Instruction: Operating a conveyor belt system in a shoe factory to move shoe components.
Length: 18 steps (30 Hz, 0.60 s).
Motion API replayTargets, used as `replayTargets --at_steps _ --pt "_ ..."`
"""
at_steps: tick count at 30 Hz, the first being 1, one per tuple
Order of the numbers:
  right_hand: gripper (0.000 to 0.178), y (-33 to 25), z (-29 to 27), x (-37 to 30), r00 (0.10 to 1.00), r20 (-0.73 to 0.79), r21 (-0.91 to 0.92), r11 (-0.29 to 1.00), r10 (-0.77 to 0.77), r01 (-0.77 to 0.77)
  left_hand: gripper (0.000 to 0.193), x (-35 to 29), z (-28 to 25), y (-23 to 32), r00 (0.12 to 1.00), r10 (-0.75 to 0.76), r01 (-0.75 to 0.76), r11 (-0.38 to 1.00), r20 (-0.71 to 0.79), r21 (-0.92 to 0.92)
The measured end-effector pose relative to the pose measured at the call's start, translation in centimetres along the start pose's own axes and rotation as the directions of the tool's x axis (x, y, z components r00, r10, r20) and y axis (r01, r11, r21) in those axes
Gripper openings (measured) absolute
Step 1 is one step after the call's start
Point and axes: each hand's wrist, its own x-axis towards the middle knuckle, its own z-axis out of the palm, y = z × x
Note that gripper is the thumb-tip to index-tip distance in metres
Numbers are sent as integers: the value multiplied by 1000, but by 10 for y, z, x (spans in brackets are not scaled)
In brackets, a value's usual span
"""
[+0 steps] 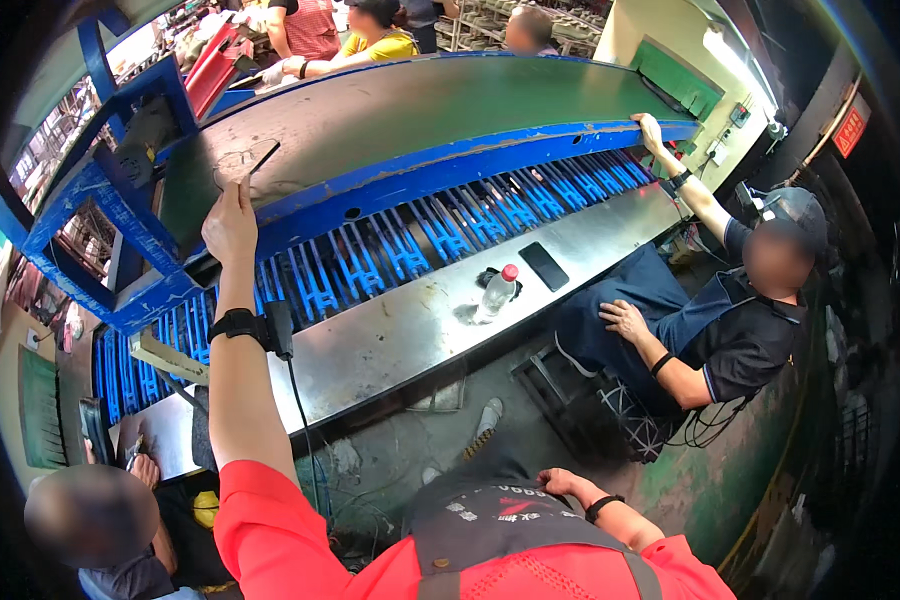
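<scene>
The left hand (231, 222) pinches a slim dark stick (266, 155) jutting past it over the green belt (510, 98), upper left; the right hand (564, 482), lower centre, curls, its hold unclear.

A red sign (850, 128) at the upper right bore a pale warning triangle with a short row of pale characters beside it, which were too small to make out. White lettering ran across the dark apron (485, 530) of the person in red sleeves, along with a red printed motif (515, 505); part of that lettering was lost in the folds. A tiny pale mark (790, 321) showed on the seated co-worker's dark shirt (758, 353), but its form was unclear.
</scene>
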Motion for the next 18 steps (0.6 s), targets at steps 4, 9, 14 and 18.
replayTargets --at_steps 4,9,14,18 --pt "50 -6 -3 -2 999 12 -56 998 30 -29 34 -2 2 3 1000 -7 7 1000 16 1" --pt "55 -12 -10 -8 999 21 -20 999 43 -43 32 -3 2 -2 999 -29 29 1000 29 -3" --pt "59 -12 -12 -14 999 6 -9 999 38 -38 29 -1 1 6 985 -80 71 995 151 64" --pt "59 -19 -19 -16 998 38 -9 999 54 -54 31 -2 -2 4 993 -51 51 999 103 4"
